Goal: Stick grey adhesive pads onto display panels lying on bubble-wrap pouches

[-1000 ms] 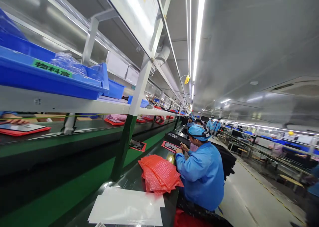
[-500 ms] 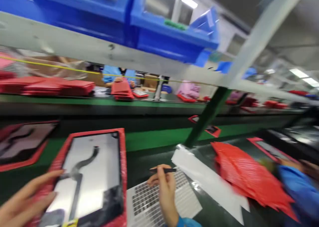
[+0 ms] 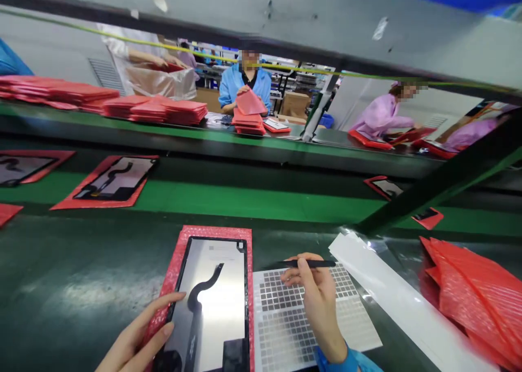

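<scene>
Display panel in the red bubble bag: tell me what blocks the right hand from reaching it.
Nothing visible blocks it. The right hand holds a black pen-like tool above a grid sheet lying flat beside the display panel in its red bubble bag.

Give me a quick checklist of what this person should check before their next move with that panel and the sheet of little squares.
1. Left hand steadying the tablet panel: ok, fingers touch its lower left edge.
2. Panel lying flat on the red bubble bag: ok.
3. Black pen-like tool secure in the right hand: ok, pinched between thumb and fingers.
4. Sheet of small squares within reach: ok, right beside the panel, under the right hand.
5. Panel surface free of dust: cannot tell, glare hides it.
</scene>
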Demonstrator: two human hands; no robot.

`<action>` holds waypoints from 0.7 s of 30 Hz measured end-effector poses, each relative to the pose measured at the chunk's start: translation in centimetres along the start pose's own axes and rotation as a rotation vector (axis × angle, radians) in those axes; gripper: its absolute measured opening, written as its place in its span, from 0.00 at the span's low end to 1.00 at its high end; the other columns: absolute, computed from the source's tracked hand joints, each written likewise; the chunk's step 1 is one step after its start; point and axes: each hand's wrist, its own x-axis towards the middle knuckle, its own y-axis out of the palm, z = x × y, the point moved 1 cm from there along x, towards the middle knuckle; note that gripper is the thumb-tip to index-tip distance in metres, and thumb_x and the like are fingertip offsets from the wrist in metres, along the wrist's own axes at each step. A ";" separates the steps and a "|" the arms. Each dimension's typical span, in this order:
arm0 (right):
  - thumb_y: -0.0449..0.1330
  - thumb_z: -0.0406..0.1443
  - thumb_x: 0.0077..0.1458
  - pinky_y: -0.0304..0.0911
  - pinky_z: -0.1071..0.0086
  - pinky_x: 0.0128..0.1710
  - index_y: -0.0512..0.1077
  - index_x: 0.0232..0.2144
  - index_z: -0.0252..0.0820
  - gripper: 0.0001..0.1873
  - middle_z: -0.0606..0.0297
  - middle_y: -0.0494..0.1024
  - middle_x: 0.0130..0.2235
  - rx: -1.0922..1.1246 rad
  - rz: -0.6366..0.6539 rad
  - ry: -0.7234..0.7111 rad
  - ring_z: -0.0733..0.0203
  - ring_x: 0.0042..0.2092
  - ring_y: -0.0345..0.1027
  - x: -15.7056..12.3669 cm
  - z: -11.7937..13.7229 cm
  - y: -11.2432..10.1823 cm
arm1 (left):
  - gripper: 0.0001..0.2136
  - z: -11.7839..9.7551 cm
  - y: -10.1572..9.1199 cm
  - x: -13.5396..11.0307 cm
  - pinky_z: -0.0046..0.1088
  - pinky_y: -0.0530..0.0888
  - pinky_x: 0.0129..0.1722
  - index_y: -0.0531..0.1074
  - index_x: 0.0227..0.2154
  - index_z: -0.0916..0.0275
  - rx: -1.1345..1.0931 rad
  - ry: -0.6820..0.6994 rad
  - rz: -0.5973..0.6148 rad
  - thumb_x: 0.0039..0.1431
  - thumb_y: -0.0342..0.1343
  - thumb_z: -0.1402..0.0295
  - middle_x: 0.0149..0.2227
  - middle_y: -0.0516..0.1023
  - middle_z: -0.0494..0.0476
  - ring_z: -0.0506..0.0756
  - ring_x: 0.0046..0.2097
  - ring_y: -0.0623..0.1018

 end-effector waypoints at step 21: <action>0.64 0.47 0.65 0.76 0.63 0.36 0.74 0.40 0.43 0.14 0.61 0.83 0.33 -0.328 0.415 0.197 0.53 0.35 0.82 0.8 -2.1 -0.9 | 0.30 -8.1 10.6 2.9 0.44 0.66 0.51 0.74 0.58 0.73 0.979 1.024 0.251 0.70 0.47 0.50 0.63 0.72 0.72 0.69 0.56 0.73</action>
